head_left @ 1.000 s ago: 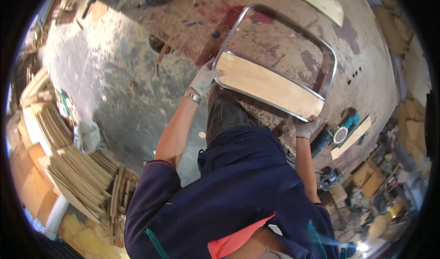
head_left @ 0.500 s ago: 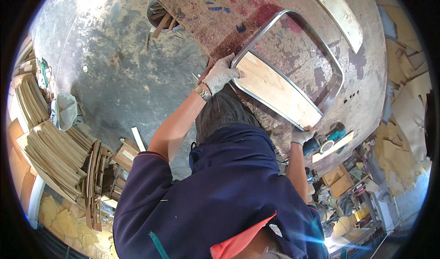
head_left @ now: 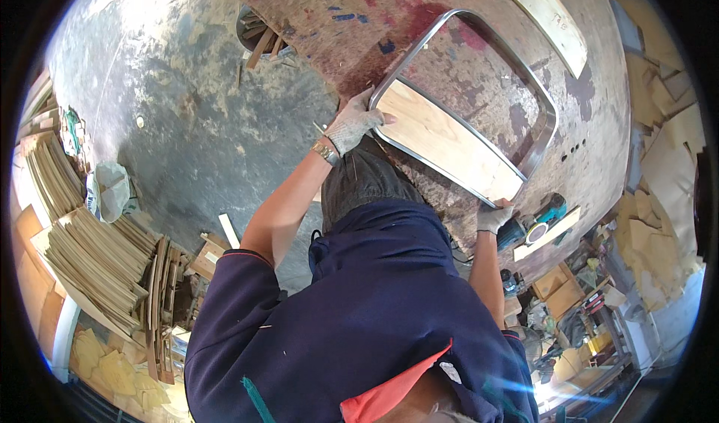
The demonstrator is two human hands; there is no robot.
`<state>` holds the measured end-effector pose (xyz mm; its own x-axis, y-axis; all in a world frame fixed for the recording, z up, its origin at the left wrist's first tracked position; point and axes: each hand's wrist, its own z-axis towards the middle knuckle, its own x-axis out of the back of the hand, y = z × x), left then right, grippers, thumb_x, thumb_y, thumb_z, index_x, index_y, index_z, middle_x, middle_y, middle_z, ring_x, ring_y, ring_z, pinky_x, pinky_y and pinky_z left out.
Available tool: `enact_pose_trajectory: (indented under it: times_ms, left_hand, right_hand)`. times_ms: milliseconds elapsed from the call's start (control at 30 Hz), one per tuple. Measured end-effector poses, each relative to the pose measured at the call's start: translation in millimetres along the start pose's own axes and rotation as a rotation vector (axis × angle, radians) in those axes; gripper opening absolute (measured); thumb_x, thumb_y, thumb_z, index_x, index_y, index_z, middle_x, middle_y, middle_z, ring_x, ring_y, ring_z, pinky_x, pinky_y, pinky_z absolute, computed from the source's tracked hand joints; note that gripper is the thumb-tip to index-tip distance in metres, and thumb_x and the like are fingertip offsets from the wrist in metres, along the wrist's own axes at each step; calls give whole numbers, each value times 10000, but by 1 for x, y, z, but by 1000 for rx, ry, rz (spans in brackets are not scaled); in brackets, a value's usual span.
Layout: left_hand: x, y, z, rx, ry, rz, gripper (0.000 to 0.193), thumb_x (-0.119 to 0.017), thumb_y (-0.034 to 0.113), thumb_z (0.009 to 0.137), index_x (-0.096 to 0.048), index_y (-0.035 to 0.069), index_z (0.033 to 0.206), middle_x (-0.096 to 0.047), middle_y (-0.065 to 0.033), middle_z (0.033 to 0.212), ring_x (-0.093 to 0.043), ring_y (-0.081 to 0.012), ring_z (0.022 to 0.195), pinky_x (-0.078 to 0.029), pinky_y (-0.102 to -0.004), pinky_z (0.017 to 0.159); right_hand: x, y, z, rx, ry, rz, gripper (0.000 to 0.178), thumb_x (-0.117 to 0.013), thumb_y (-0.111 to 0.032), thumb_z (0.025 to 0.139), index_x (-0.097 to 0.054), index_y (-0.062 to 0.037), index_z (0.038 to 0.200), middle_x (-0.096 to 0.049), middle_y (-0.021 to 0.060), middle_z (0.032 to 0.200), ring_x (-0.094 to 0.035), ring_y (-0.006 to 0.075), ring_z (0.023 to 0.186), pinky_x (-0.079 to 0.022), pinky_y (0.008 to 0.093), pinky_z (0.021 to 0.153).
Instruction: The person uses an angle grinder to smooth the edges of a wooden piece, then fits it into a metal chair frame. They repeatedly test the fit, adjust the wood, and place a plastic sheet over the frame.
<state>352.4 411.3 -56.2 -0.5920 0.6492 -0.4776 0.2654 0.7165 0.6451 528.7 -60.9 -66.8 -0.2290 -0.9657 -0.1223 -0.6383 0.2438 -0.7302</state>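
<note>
A rounded, four-sided metal frame (head_left: 541, 86) lies tilted over the worktable. Its near part is filled by a pale plywood panel (head_left: 442, 135), edged by a metal strip, while the far part is open. Wrapped round the frame's left corner is my left hand (head_left: 352, 123), in a whitish knit glove, with the thumb on the panel. My right hand (head_left: 494, 215), gloved with bare fingertips, grips the near right corner beside the panel's end. The undersides of both grips are hidden.
On the worktable (head_left: 322, 41), paint-stained and worn, a curved wooden board (head_left: 547, 19) lies at the far right. A teal power tool (head_left: 550, 212) and a wood strip (head_left: 548, 234) are by my right hand. A scrap bin (head_left: 258, 30) stands far left; stacked curved boards (head_left: 93, 262) fill the left.
The metal frame and panel have shifted slightly left and away from me, with both hands still on them. The whole view has also moved a little.
</note>
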Motion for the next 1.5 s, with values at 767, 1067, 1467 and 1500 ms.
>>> enact_pose_trajectory:
  times_ms: [767, 1067, 1467, 1500]
  left_hand:
    - [-2, 6, 6, 63, -17, 9, 697, -844, 29, 757, -547, 3, 1387, -654, -108, 1292, -576, -198, 1217, -405, -335, 1075]
    - [-2, 12, 4, 52, -35, -31, 615, -813, 64, 822, -545, -29, 1367, -648, -95, 1269, -608, -171, 1157, -465, -319, 1017]
    - [-44, 26, -20, -479, 369, 330, 616, -731, 333, 956, -525, -19, 1418, -623, -109, 1292, -611, -152, 1100, -517, -307, 934]
    - [-49, 34, -28, -449, 340, 271, 570, -722, 336, 965, -561, -17, 1382, -634, -95, 1264, -612, -137, 1074, -524, -304, 912]
  right_hand:
    - [-32, -2, -17, 16, 23, 33, 577, -673, -418, 765, -627, -106, 1248, -689, 68, 1191, -662, 291, 1085, -551, 470, 905]
    - [-47, 1, -20, 139, -46, 74, 694, -687, -567, 871, -576, -81, 1353, -658, 73, 1294, -632, 281, 1185, -536, 457, 968]
    - [-66, 34, -24, 218, -299, 448, 802, -628, -626, 924, -488, -40, 1452, -588, 111, 1428, -588, 310, 1273, -479, 480, 1084]
    - [-66, 36, -21, 204, -241, 486, 772, -623, -622, 930, -508, -50, 1435, -607, 99, 1396, -601, 298, 1251, -484, 479, 1073]
